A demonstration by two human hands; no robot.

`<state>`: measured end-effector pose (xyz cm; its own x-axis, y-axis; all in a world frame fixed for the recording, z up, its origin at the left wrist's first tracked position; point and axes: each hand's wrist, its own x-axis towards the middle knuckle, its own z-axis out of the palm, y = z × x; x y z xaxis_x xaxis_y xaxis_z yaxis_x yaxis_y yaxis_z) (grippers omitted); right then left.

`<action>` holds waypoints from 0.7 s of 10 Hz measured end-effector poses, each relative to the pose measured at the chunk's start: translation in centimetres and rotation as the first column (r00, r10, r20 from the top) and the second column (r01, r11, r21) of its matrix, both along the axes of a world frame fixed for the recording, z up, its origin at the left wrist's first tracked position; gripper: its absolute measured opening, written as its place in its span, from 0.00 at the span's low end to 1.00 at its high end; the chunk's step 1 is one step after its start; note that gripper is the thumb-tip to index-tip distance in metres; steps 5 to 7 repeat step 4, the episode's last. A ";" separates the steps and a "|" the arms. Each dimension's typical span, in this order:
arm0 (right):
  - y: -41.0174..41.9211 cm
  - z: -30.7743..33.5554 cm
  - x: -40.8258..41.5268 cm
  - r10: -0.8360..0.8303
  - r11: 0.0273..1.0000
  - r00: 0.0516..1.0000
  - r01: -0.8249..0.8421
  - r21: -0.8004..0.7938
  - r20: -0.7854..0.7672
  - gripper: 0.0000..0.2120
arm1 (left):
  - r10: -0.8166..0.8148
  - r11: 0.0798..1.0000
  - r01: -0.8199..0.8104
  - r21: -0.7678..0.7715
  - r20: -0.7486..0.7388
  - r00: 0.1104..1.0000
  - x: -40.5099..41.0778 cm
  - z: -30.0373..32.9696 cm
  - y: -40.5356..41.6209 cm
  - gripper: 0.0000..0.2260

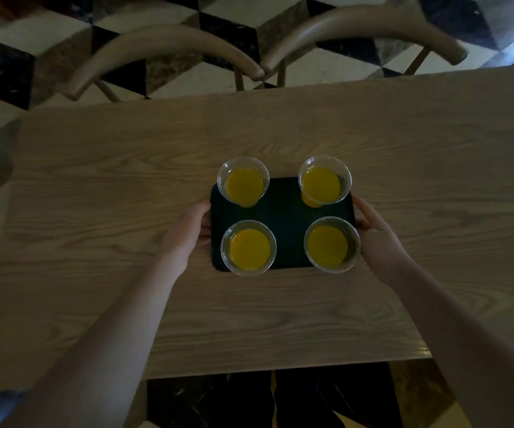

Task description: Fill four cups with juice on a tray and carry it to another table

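1. The wooden tabletop (126, 196) fills most of the view, with two chair backs (169, 47) beyond its far edge.
2. The dark tray (286, 208) lies near the tabletop's middle, its long axis running away from the person; whether it rests or hovers just above, I cannot tell.
3. The left hand (187, 233) grips the tray's left edge and the right hand (379, 239) its right edge, equally near, fingers curled around the rims.
4. Four clear cups (248, 248) of orange juice stand on the tray between the hands, one per corner.
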<state>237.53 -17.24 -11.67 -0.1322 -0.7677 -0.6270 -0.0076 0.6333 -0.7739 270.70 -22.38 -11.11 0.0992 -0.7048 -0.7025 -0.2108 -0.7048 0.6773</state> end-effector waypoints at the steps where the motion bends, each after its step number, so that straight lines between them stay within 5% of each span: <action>1: -0.3 1.3 -0.8 0.033 0.997 0.999 -0.032 0.063 -0.026 0.34 | -0.011 0.999 0.012 0.031 -0.026 1.000 0.7 1.0 0.3 0.17; 3: -0.8 7.5 -1.0 0.083 0.983 0.944 -0.025 0.182 -0.321 0.30 | -0.403 0.914 0.398 0.076 0.277 0.872 1.3 5.4 0.0 0.27; 4: -0.3 12.4 0.5 0.183 0.981 0.857 -0.127 0.146 -0.481 0.28 | -0.482 0.848 0.528 -0.046 0.348 0.804 1.2 8.1 0.1 0.28; 7: -0.3 12.4 0.5 0.183 0.981 0.857 -0.127 0.146 -0.481 0.28 | -0.482 0.848 0.528 -0.046 0.348 0.804 1.2 8.1 0.1 0.28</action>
